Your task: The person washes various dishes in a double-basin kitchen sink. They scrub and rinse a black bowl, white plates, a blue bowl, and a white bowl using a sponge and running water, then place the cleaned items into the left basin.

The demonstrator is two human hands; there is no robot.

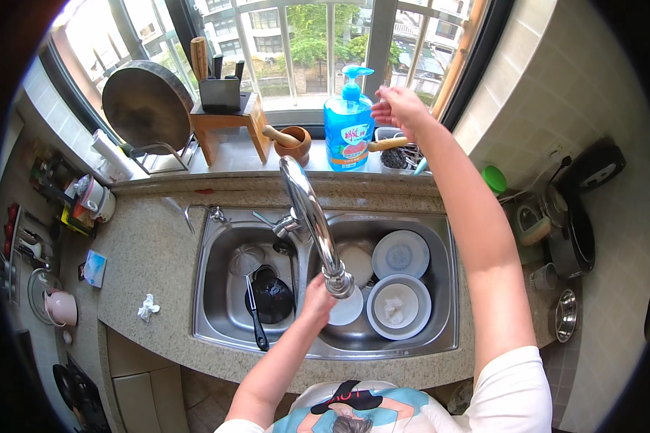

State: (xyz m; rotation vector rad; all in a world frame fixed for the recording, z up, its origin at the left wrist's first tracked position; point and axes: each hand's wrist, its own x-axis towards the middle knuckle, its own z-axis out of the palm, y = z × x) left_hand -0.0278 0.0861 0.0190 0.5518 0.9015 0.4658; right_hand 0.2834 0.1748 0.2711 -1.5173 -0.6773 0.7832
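My left hand [318, 300] is at the middle of the double sink, gripping the edge of a small white dish [348, 309]. The chrome faucet [310, 211] arches over it and hides part of the fingers. On the windowsill side, my right hand [402, 112] is raised just right of a large blue pump bottle of dish soap [349, 130]. Its fingers are slightly curled and hold nothing visible. In the right basin [441, 303] lie a patterned plate [401, 254], another pale dish [356, 264] and nested bowls [376, 325] with crumpled white tissue [394, 309] inside.
The left basin [216, 303] holds a mesh strainer [247, 260] and a black pan [271, 297]. Along the sill stand a round cutting board [146, 108], a knife block [220, 94], a wooden mortar [297, 151] and a container of scrubbers [395, 158]. Crumpled tissue [148, 307] lies on the counter.
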